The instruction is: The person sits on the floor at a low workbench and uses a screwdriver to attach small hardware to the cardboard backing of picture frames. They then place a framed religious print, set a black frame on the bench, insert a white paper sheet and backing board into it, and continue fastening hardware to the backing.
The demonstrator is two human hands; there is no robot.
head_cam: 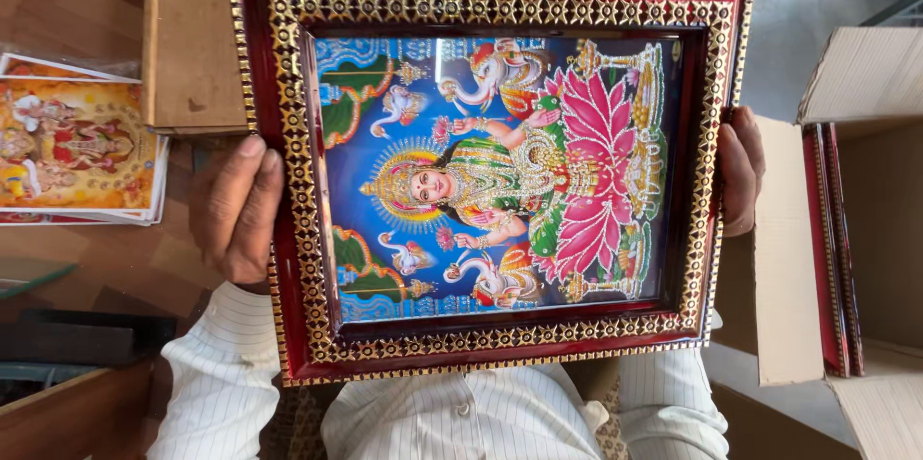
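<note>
Framed picture (490, 167), red and gold, held flat in front of me above my lap. Left hand (236, 210) grips its left edge, fingers clamped; right hand (740, 172) clamps the right edge. I judge inspection underway; next move needs an even two-handed hold.

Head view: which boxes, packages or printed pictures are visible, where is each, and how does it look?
Open cardboard box: right side, brown, holding red frames on edge.
Flat cardboard sheet: top left, brown.
Stack of prints: left, orange and yellow.
Framed picture: centre, red and gold, between left hand and right hand.
</note>
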